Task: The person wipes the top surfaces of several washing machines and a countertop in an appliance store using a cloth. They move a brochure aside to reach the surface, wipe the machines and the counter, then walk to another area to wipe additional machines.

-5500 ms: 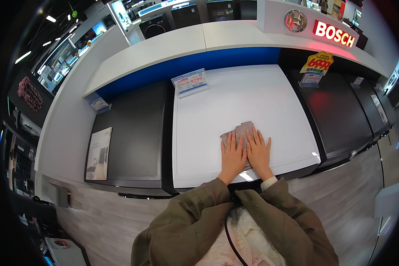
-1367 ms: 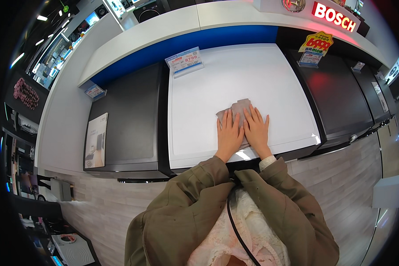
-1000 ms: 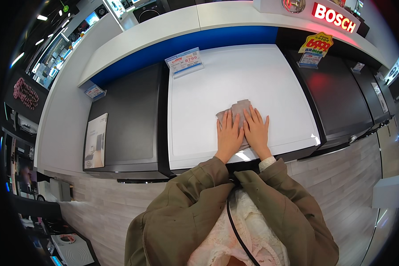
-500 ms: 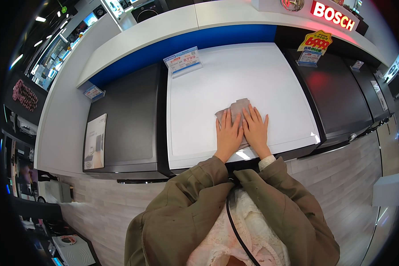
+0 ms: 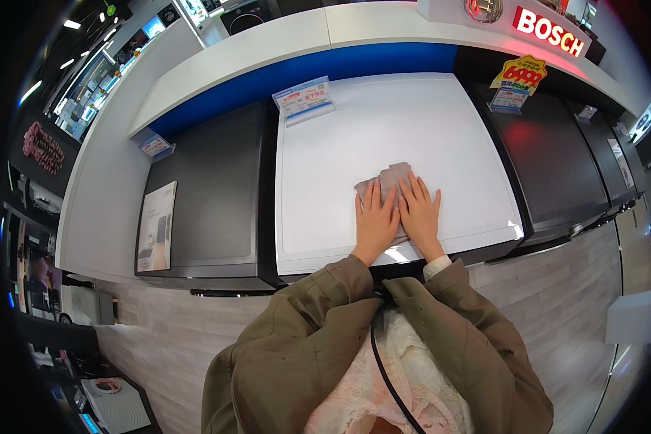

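Cloth [image 5: 396, 177], grey-brown, lies on white appliance top [image 5: 322, 173], near front edge, about midway between its sides | left hand [image 5: 375, 228]: palm down on cloth, fingers slightly spread | right hand [image 5: 421, 220]: palm down at cloth's right edge, fingers slightly spread | price sign [image 5: 305, 100]: back left corner | booklet [image 5: 157, 226]: neighbouring dark top [image 5: 220, 181], front left corner

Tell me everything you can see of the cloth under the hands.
The cloth is greyish-brown and looks like soft, thin fabric, with an uneven outline that suggests folds. It lies low on the white top, nearer the front edge than the back. The left hand and right hand rest on it, fingers pointing away from the person. Parts show beyond the fingers, on the left and between the hands; the rest is hidden.
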The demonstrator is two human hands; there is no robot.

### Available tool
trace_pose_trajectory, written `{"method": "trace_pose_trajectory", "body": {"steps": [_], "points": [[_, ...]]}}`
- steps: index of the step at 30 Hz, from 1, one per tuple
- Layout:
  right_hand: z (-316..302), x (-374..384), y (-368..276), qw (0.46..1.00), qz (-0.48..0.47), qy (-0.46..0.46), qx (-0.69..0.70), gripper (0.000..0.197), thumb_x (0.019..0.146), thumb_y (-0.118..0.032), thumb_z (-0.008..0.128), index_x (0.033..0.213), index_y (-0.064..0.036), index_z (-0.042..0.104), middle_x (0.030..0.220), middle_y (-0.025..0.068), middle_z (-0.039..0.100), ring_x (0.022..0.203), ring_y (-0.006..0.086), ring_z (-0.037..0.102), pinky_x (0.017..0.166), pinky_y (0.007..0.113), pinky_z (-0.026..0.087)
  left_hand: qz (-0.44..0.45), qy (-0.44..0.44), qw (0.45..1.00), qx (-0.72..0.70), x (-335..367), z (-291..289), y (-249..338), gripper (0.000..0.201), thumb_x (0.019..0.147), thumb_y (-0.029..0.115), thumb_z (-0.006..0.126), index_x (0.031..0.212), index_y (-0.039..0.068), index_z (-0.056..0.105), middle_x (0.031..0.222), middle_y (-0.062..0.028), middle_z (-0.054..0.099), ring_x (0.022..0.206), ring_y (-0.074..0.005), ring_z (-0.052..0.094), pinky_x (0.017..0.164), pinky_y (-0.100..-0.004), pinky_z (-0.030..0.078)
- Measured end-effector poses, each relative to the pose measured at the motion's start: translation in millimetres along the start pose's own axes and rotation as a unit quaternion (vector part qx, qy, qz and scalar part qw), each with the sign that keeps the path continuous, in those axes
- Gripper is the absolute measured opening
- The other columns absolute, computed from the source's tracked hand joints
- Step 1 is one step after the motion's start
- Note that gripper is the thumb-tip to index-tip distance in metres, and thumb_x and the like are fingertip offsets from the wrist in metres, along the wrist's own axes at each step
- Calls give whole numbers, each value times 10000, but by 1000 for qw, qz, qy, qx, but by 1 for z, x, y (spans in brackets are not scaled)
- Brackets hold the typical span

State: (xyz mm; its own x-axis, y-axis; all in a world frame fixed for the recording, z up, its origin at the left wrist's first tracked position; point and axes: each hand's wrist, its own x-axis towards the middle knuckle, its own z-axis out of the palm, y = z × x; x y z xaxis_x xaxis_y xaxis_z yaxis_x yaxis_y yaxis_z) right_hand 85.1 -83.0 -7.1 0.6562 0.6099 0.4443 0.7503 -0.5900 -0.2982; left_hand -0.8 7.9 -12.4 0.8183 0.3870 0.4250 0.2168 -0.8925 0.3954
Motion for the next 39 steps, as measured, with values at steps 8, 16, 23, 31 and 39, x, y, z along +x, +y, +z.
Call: {"method": "trace_pose_trajectory", "body": {"steps": [8, 16, 23, 31, 39], "points": [[1, 0, 1, 999, 13, -32, 4, 397, 931, -246, 435, 1321, -179, 466, 1434, 43, 363, 1313, 234, 337, 1049, 602, 137, 2, -2, 1000, -1, 0, -1, 1, 458, 889, 244, 456, 1324, 101, 436, 1412, -216, 310, 1345, -346, 231, 1063, -563, 157], [1, -2, 2, 1000, 9, -24, 5, 391, 930, -240, 439, 1314, -174, 475, 1427, 46, 373, 1308, 238, 345, 1046, 603, 138, 6, 2, 1000, 1, 0, -1, 2, 453, 886, 241, 463, 1317, 102, 444, 1407, -221, 311, 1339, -351, 238, 1061, -565, 161], [0, -1, 1, 1000, -4, -8, 1, 402, 899, -232, 478, 1288, -133, 484, 1417, 60, 378, 1284, 252, 369, 1034, 618, 169, 6, 3, 1000, 1, 1, -2, 2, 457, 884, 236, 474, 1319, 102, 440, 1407, -219, 311, 1335, -359, 242, 1059, -565, 169], [-38, -17, -13, 981, -105, -162, -7, 534, 870, -400, 527, 1367, -249, 402, 1479, 121, 232, 1367, 375, 153, 900, 764, 164, 7, -59, 996, -69, -35, -43, -12, 517, 859, 150, 521, 1352, 69, 391, 1405, -238, 298, 1320, -400, 251, 1047, -517, 228], [17, 50, -7, 978, -170, -112, -38, 493, 889, -392, 476, 1364, -283, 405, 1463, 151, 253, 1351, 422, 144, 874, 770, 198, -63, -87, 993, 57, -92, -92, -51, 543, 838, 193, 522, 1347, 56, 394, 1406, -240, 294, 1307, -389, 277, 1025, -572, 235]]}}
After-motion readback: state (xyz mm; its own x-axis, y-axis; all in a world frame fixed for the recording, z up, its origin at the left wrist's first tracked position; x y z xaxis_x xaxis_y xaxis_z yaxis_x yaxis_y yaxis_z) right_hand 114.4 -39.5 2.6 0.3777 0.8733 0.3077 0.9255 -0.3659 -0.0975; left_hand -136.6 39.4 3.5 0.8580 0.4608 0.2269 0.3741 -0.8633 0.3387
